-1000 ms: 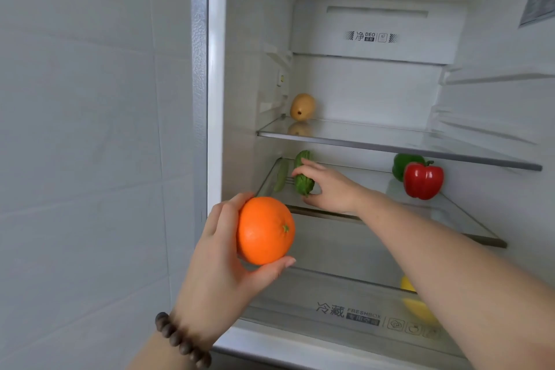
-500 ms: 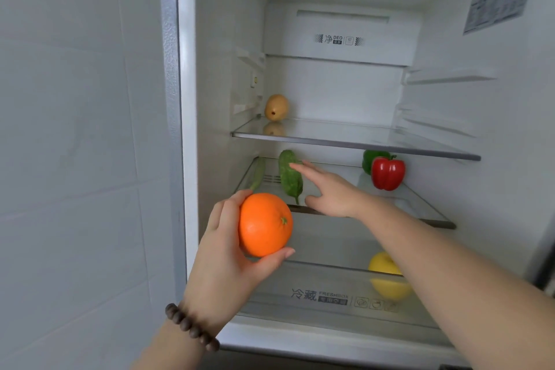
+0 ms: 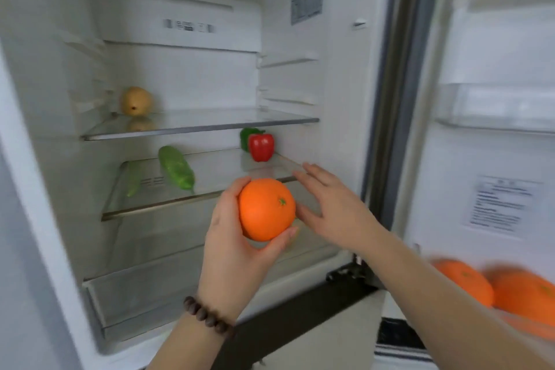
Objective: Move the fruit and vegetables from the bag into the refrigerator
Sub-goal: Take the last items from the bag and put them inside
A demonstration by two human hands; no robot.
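Observation:
My left hand [image 3: 231, 237] holds an orange [image 3: 266, 209] in front of the open refrigerator, level with the edge of the middle glass shelf [image 3: 156, 209]. My right hand [image 3: 333, 207] is empty with fingers spread, just right of the orange and close to it. On the middle shelf lie a green cucumber [image 3: 176, 167], a red pepper [image 3: 260, 146] and a green pepper [image 3: 247, 137] behind it. A yellow-brown pear [image 3: 135, 100] stands on the upper shelf [image 3: 210, 126]. No bag is in view.
The clear crisper drawer [image 3: 144, 288] sits below the shelves. The open door [image 3: 495, 159] is at the right with a clear bin [image 3: 495, 108] and two more oranges [image 3: 510, 291] in a lower door bin. The picture is blurred by motion.
The view swung to the right, showing the door. My right hand left the cucumber on the middle shelf and drew back toward the orange. The orange rose slightly.

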